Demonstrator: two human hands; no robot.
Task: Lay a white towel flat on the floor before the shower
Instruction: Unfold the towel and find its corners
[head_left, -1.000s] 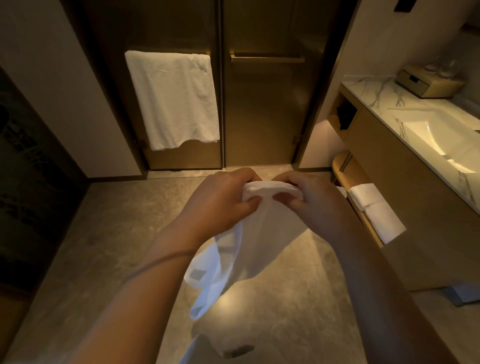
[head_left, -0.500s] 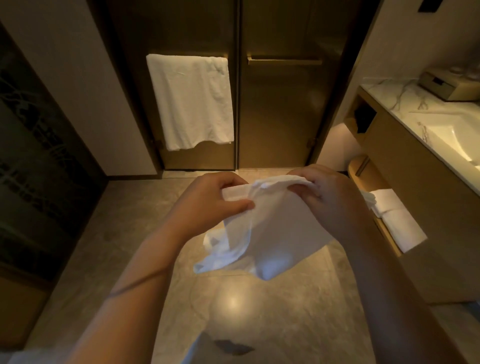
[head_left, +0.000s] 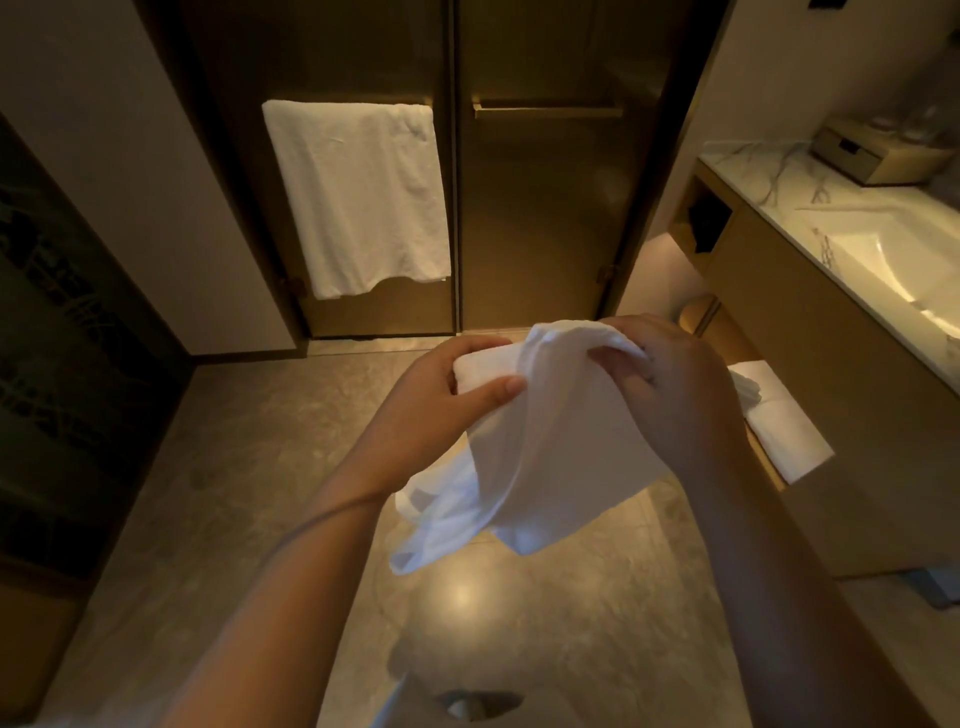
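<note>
A white towel (head_left: 540, 452) hangs bunched in the air in front of me, above the grey stone floor (head_left: 249, 467). My left hand (head_left: 436, 405) pinches its upper left edge between thumb and fingers. My right hand (head_left: 670, 389) grips the upper right edge, fingers curled into the cloth. The lower folds droop loosely toward the floor. The bronze shower doors (head_left: 540, 218) stand shut straight ahead, a short way beyond my hands.
Another white towel (head_left: 358, 197) hangs on the left shower door's bar. A vanity with marble top and sink (head_left: 893, 260) runs along the right; folded white towels (head_left: 779, 415) lie on its lower shelf. A dark patterned wall (head_left: 62, 338) stands left.
My hands have drawn slightly apart along the towel's top edge, spreading the bunched cloth wider. The view has shifted a little nearer the shower doors.
</note>
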